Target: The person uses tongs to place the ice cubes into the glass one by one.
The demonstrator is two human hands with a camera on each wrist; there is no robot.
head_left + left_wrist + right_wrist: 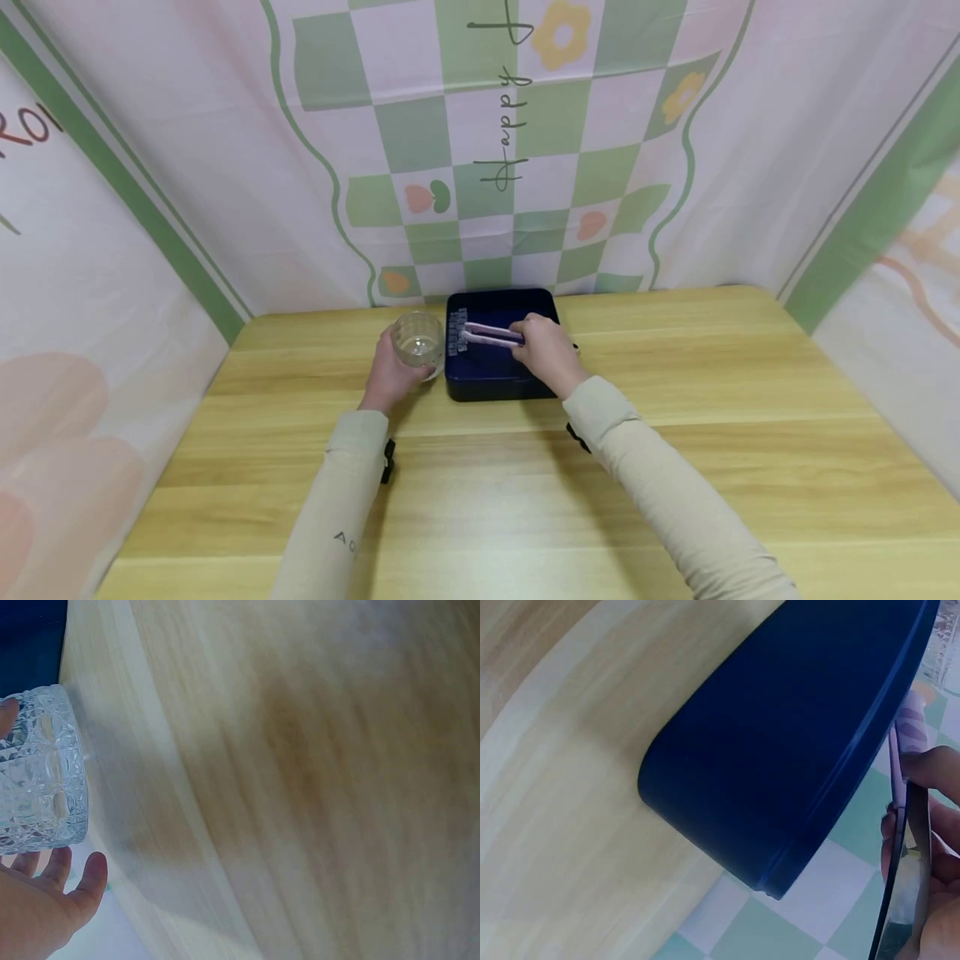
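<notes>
My left hand (386, 382) grips a clear glass cup (417, 337) beside the tray, thumb on its near right side. In the left wrist view the glass (45, 772) shows a cut, faceted pattern. My right hand (549, 354) holds tongs (491, 336) with pale pink arms, reaching leftward over a dark blue tray (498, 389). The tips of the tongs are at small clear blocks (453, 337) lined up along the tray's left side. Whether the tips pinch a block I cannot tell. From the right wrist, the tongs (909, 735) appear above the tray's rim.
The tray stands on a wood-grain table (480, 492), near its back edge, with the glass just left of it. Behind the table hangs a green and white checked cloth (483, 200). Further printed cloth walls rise at both sides.
</notes>
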